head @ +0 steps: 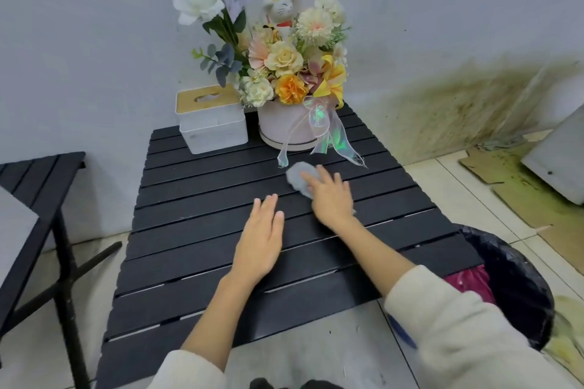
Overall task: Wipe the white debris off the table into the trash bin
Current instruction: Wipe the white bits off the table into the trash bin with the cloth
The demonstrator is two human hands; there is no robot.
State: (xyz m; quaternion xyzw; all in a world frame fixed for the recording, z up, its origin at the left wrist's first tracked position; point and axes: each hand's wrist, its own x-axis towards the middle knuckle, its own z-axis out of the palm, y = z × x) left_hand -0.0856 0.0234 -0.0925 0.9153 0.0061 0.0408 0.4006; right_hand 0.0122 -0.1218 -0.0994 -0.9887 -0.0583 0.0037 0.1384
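- While it sits against a white wall, the black slatted desk [196, 249] carries a tissue box [211, 120] and a flower box [287, 126]; tiled floor around.
- Right hand [331, 199], fingers spread, presses a soft grey cloth [300, 178] flat near the flowers.
- Left hand [262, 240] rests flat, fingers straight, holding nothing.
- Black-bagged trash bin [518, 284] stands just beside the desk's right edge.
- Can't make out any white debris.

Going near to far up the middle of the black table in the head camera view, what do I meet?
Left hand flat on the slats → right hand pressing the grey cloth → trailing iridescent ribbon → pink flower box, with the white tissue box beside it.
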